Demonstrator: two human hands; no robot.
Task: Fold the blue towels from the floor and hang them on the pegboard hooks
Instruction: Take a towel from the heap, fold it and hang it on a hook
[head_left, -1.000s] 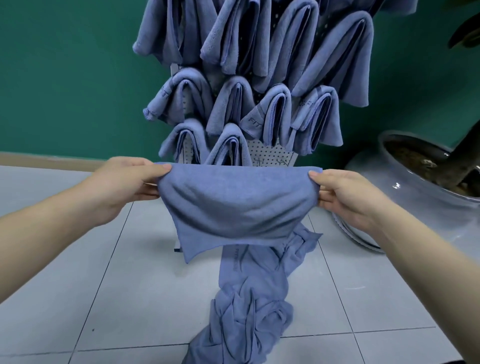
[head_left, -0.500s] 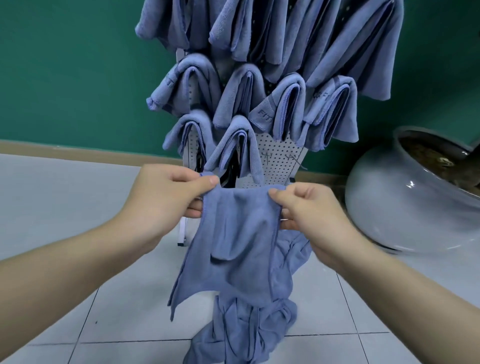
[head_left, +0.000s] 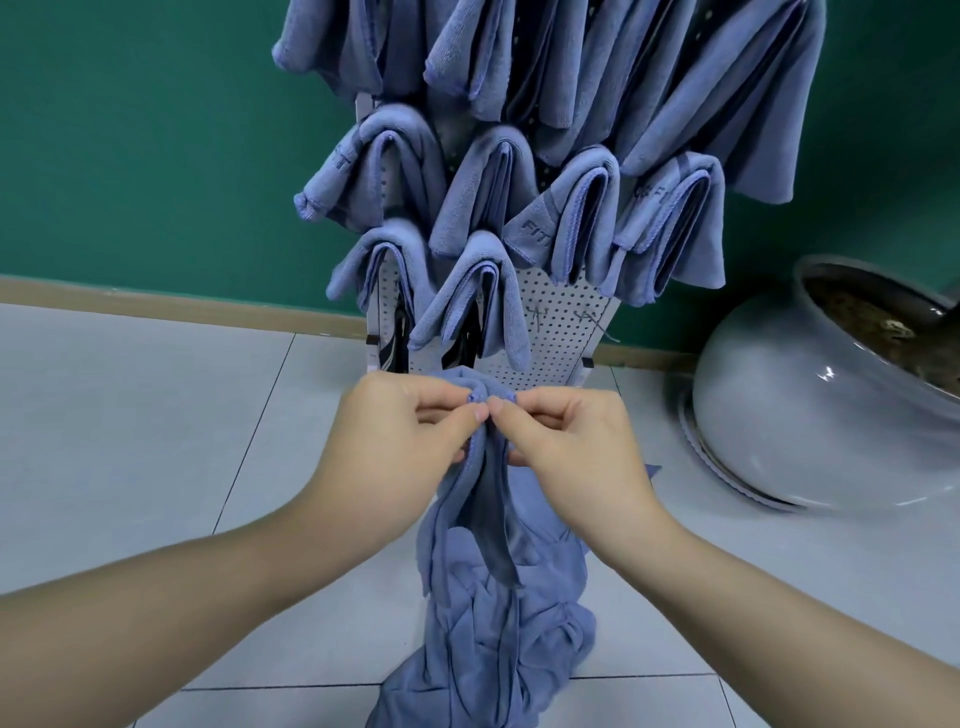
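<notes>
Tiled floor (head_left: 156, 415); left hand (head_left: 400, 431), right hand (head_left: 566, 441) pinching folded towel (head_left: 483, 483), pegboard (head_left: 561, 322) mostly towel-hidden.

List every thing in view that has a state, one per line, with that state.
Left hand: grip pinching the held towel's top corner.
Right hand: grip pinching the other top corner, beside the left.
Held towel: folded in half, hanging from both hands.
Towel pile: crumpled on the floor, unfolded.
Hung towels: folded, draped over hooks.
Pegboard: upright, lower right part bare.
Pot: tilted.
</notes>
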